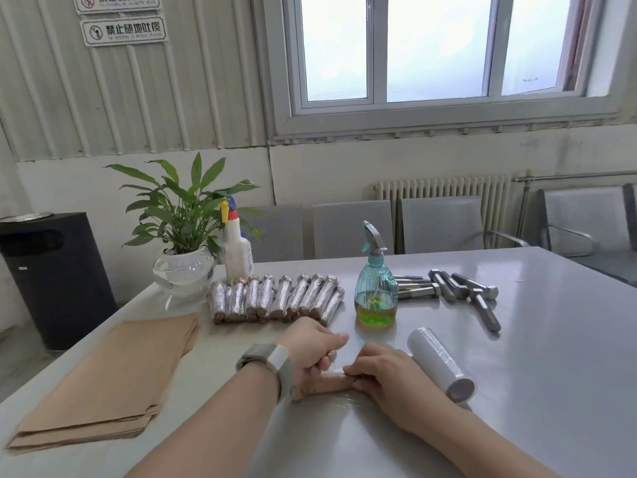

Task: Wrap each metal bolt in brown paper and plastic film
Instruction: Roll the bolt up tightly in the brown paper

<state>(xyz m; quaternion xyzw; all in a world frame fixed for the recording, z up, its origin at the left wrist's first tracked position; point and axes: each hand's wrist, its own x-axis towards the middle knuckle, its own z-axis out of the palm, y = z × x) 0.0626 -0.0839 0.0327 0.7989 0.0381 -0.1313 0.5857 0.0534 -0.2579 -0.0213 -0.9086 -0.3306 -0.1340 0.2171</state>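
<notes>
A glossy, smooth grey bench [517,357] is seen. Matt brown paper sheets [113,374], shiny film-covered wrapped bolts [275,298], bare dull metal bolts [462,288] and a translucent plastic spray bottle [375,291] are shown.

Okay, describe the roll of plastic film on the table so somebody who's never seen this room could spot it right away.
Start at the teal spray bottle with green liquid, mid-table. Nearer the person and slightly right, a white cylinder lies on its side beside the right hand: that is the roll of plastic film. Unlike the grey bare bolts beyond it, it is thick, smooth and white.
</notes>
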